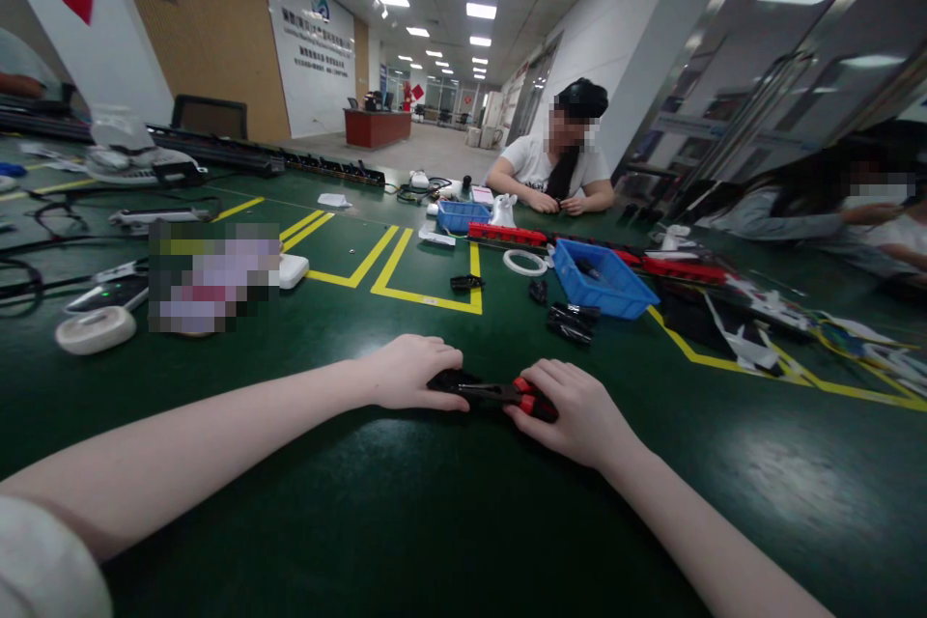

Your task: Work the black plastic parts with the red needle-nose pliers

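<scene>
Low over the green table (348, 521), my right hand (575, 410) is closed around the red and black handles of a pair of pliers (499, 393). Their dark jaws point left. My left hand (409, 374) pinches a small black piece (447, 381) between thumb and fingers, right at the jaw tips. Whether the jaws grip that piece is too dark to tell. Beyond my hands lie a shiny black bundle (573, 323), a smaller black part (538, 291) and another black piece (466, 282).
A blue bin (612, 301) holding dark parts stands ahead right, beside a white ring (525, 262). Red and black strips (507, 234) run behind it. Left are a white box (293, 271), a blurred-out phone-like object (217, 285) and cables. A co-worker (557, 164) sits opposite.
</scene>
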{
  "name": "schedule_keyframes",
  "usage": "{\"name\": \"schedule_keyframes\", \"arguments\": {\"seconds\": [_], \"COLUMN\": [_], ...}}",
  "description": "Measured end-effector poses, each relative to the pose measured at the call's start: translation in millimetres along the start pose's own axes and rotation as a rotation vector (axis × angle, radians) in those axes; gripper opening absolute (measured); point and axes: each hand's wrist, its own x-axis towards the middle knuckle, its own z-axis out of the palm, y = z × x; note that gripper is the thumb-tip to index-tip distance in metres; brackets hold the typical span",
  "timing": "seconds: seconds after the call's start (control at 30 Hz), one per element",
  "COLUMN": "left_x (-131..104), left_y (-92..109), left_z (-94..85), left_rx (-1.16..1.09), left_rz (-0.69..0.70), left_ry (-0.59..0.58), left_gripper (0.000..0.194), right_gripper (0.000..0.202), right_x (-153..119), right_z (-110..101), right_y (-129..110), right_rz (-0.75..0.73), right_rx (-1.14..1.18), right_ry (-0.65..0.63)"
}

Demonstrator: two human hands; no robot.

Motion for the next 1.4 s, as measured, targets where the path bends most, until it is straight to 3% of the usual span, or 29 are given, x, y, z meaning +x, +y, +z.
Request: {"name": "schedule_keyframes", "arguments": {"seconds": [1.4], "left_x": [-0.1], "left_y": [-1.8], "left_z": [1.8], "left_rx": [-0.007], "left_rz": [-0.003], "left_ry": [-0.004], "left_gripper": [0.040], "right_gripper": [0.025], "right_x": [-3.2], "right_z": [-1.1], "right_y": [-0.8], "right_rz": [-0.036], "right_rx": [-0.002], "right_ry": [0.145]}}
